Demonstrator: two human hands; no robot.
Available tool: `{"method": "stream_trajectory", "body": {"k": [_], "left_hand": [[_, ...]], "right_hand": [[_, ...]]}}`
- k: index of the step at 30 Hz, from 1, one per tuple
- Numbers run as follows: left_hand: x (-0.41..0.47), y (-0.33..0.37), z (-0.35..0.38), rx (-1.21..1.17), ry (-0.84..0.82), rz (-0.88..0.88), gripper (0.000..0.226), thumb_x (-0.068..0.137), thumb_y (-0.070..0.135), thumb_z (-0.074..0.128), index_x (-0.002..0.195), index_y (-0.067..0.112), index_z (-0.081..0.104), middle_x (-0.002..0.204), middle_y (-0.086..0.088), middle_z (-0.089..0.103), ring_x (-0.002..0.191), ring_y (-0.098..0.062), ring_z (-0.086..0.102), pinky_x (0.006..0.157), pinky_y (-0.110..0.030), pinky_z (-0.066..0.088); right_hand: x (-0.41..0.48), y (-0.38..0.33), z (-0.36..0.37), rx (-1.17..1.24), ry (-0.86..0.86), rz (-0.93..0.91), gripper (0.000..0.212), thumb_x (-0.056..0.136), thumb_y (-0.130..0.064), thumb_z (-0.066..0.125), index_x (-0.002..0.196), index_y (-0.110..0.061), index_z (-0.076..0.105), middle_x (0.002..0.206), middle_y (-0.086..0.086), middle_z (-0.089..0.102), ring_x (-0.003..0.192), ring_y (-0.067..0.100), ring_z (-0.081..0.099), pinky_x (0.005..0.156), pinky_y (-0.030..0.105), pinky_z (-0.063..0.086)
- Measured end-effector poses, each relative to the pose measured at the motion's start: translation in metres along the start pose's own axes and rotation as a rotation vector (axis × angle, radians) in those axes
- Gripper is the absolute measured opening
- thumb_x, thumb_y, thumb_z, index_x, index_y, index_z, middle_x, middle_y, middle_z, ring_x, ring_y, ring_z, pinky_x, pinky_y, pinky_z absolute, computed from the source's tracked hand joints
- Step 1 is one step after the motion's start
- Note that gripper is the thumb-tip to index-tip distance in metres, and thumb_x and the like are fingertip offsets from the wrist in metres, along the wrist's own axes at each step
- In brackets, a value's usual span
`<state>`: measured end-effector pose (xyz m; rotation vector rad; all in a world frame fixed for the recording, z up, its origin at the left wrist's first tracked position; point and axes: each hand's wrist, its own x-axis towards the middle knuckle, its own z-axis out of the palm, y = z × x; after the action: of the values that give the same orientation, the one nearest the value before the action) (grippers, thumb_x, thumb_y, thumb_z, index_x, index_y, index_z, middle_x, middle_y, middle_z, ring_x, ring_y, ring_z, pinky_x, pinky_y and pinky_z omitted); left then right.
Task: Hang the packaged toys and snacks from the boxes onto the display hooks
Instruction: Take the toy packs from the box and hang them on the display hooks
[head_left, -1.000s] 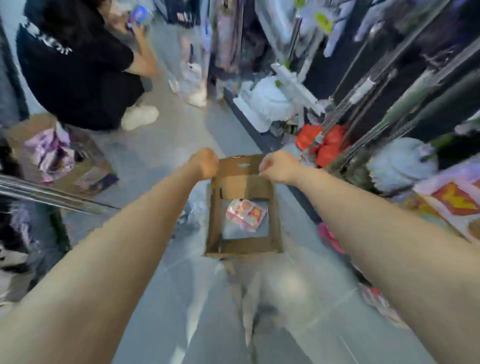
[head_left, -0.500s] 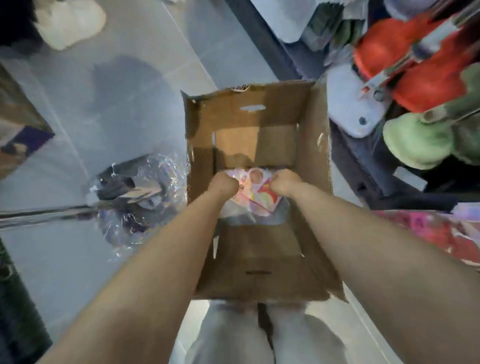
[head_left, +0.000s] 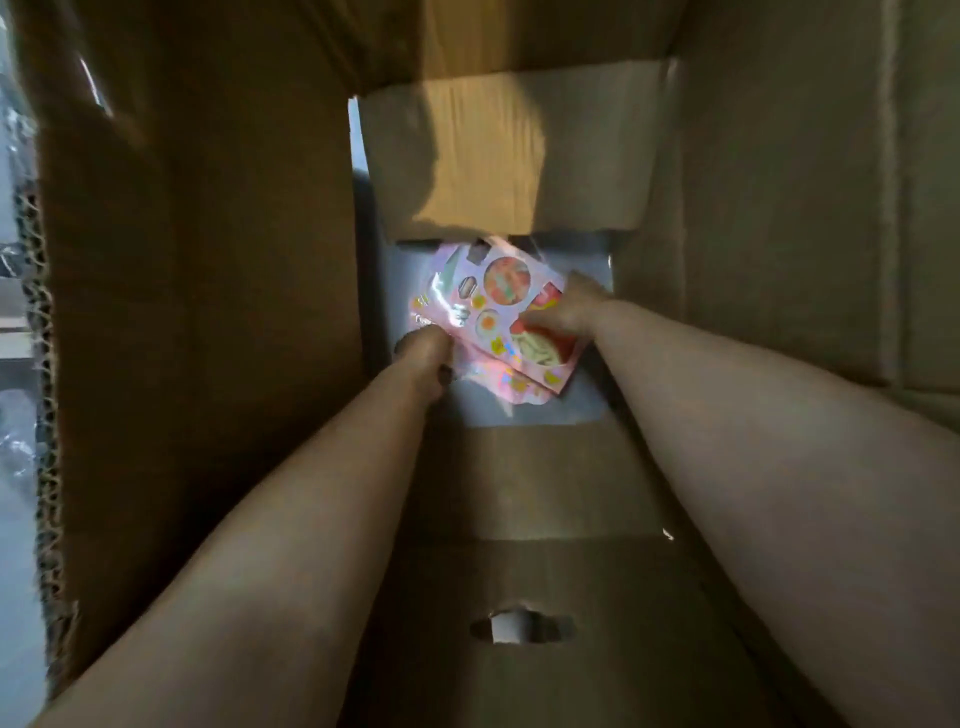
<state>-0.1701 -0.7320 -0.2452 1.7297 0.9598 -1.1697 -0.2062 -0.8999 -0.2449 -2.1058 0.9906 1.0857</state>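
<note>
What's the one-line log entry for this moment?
stage: pickup | left hand: grips pink packs | right hand: grips pink packs | place: inside cardboard box

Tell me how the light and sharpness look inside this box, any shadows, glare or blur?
Head view: dim and brownish inside the box, with a dark shadow across the far flap; head view: the pink packets catch glare and their print is blurred; head view: the wide lens stretches both forearms.
</note>
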Motion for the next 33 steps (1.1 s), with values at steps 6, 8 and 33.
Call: {"method": "stream_trajectory", "body": {"k": [6,8,33], "left_hand": [[-0.024,0.000,-0.007,-0.127,0.027,0.048,0.025,0.093,0.004,0.043,0.114,0.004,0.057,0.118,-0.011,0.059,0.087,-0.026,0.062,0.070,-0.033,0.052],[-0.048,0.007,-0.015,-0.024,0.095,0.028,0.033,0.095,0.010,0.044,0.127,0.002,0.050,0.133,-0.014,0.053,0.115,-0.031,0.057,0.085,-0.036,0.050],[-0.733,0.156,-0.116,0.888,-0.020,1.446,0.011,0.088,0.020,0.057,0.096,0.013,0.061,0.090,-0.011,0.063,0.092,-0.029,0.059,0.078,-0.035,0.046]], "right_hand": [[-0.019,0.002,0.011,0.140,-0.184,-0.032,0.090,0.057,-0.065,0.074,0.131,-0.018,0.052,0.133,0.007,0.056,0.117,0.025,0.057,0.102,0.037,0.046],[-0.043,0.001,0.008,0.254,-0.318,-0.001,0.067,0.074,-0.046,0.074,0.128,-0.012,0.056,0.129,0.009,0.060,0.112,0.025,0.061,0.101,0.037,0.047],[-0.685,0.010,-0.363,0.461,0.320,-0.394,0.037,0.074,-0.007,0.073,0.109,0.001,0.062,0.100,0.011,0.066,0.091,0.021,0.061,0.085,0.031,0.050]]}}
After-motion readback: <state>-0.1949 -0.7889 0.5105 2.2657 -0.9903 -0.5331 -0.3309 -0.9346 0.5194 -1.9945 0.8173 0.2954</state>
